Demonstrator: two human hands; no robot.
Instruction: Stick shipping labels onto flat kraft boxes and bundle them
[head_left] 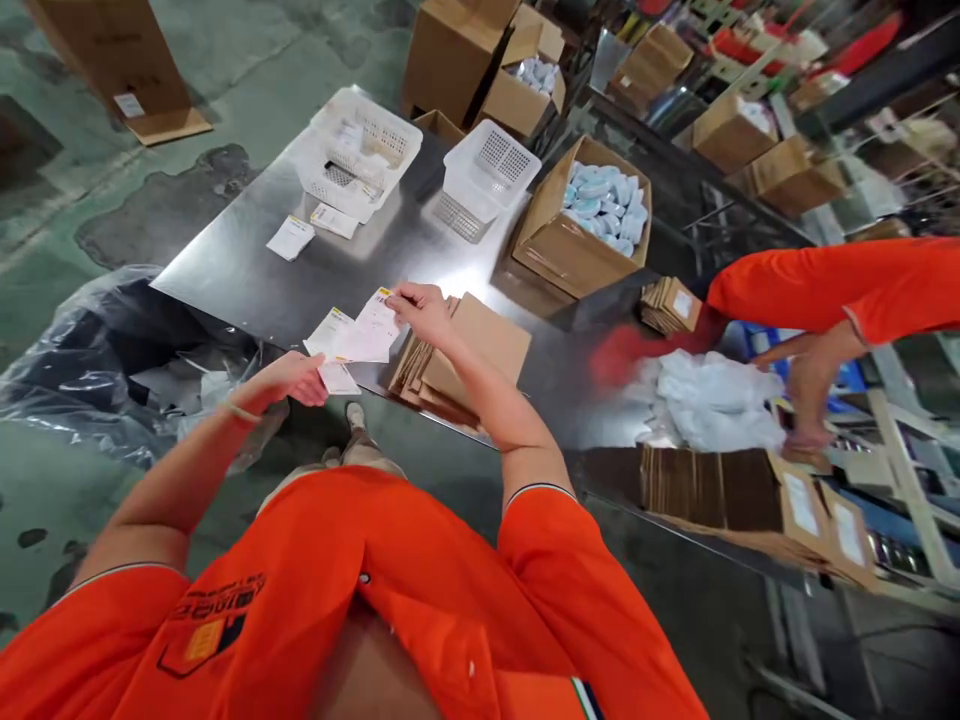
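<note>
White printed labels point(330, 333) with yellow corner marks are in my left hand point(294, 378), closed on their lower left edge near the table's front. My right hand point(421, 308) pinches the upper right corner of another label point(377, 320), which overlaps the ones on the left. Under my right forearm lies a stack of flat brown cardboard envelopes point(480, 345). Two more small piles of labels point(291, 238) rest on the metal table point(240, 270) beyond my hands.
White plastic baskets point(360, 150) and a carton of pale blue-white packets point(574, 225) stand at the back. To the right, a co-worker's arm point(810, 285) reaches over white plastic bags point(712, 400) and a row of brown envelopes point(712, 490). A plastic-lined bin point(97, 370) sits left.
</note>
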